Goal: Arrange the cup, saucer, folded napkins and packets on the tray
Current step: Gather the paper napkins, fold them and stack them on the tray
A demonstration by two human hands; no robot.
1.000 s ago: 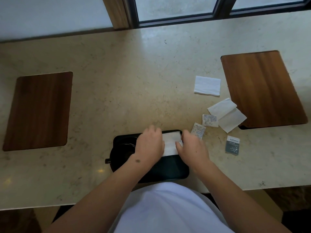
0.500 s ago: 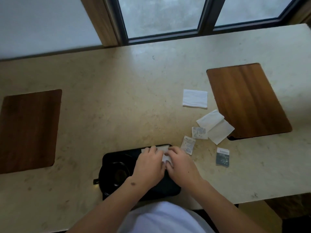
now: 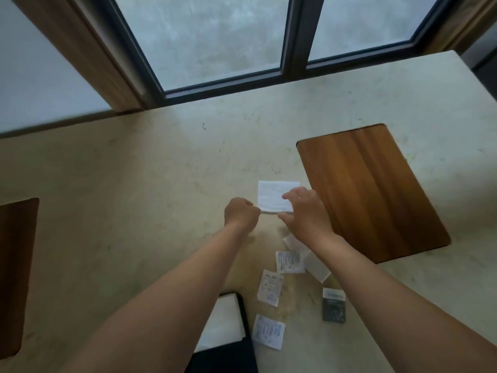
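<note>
A white folded napkin (image 3: 273,193) lies far out on the beige counter. My left hand (image 3: 240,215) pinches its near left corner. My right hand (image 3: 306,212) hovers over its right edge with fingers spread. The black tray (image 3: 243,312) sits near the bottom, mostly hidden under my left forearm, with one white napkin (image 3: 224,324) on it. Three white packets (image 3: 289,261) (image 3: 270,288) (image 3: 269,331) and a dark packet (image 3: 334,305) lie right of the tray. More napkins (image 3: 316,266) peek out under my right wrist. Cup and saucer are hidden.
A wooden placemat (image 3: 368,189) lies right of the far napkin, another (image 3: 16,270) at the left edge. A window frame (image 3: 293,44) runs along the counter's far side. The counter's right end (image 3: 457,84) shows at the upper right.
Both hands left the napkin on the tray and reached far forward to the square napkin; the left hand now pinches its corner. The camera tilted up and forward.
</note>
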